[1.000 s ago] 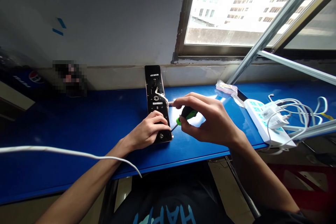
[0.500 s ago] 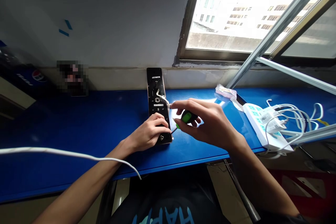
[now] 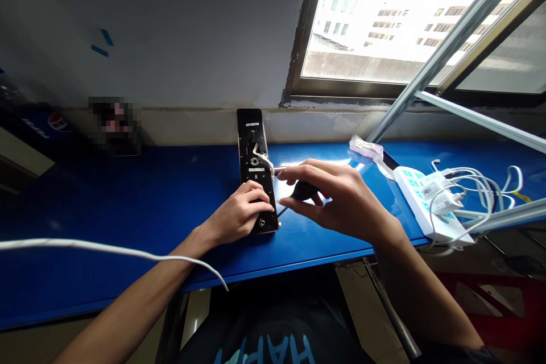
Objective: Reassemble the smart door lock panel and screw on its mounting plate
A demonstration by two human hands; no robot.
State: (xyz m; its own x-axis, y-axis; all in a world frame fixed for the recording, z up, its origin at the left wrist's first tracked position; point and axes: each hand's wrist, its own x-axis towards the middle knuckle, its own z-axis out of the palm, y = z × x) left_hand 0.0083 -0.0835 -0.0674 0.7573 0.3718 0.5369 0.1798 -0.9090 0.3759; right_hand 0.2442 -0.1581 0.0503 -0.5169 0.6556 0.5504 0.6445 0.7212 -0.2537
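Note:
A long black panel [image 3: 244, 145], like the back of a smart door lock, lies lengthwise on the blue table. It carries small screws, pale labels and a white cable [image 3: 265, 158] that bends over its right edge. My left hand [image 3: 245, 207] is closed over the panel's near part, fingers and thumb holding it down. In my right hand [image 3: 335, 196] is a screwdriver [image 3: 303, 190] with a dark handle, gripped between thumb and fingers. Its thin shaft slants down to the panel's right edge near the bottom corner; whether the tip sits in a screw is too small to tell.
A white power strip [image 3: 412, 196] with plugs and coiled white cables stands at the right. Behind it lies a clear plastic packet [image 3: 365, 148]. A white cord [image 3: 106, 247] hangs across my left forearm. A metal frame bar [image 3: 409, 94] slants before the window.
The screwdriver handle has turned in my right hand, so its green part is now mostly out of sight. My left hand keeps its hold on the panel.

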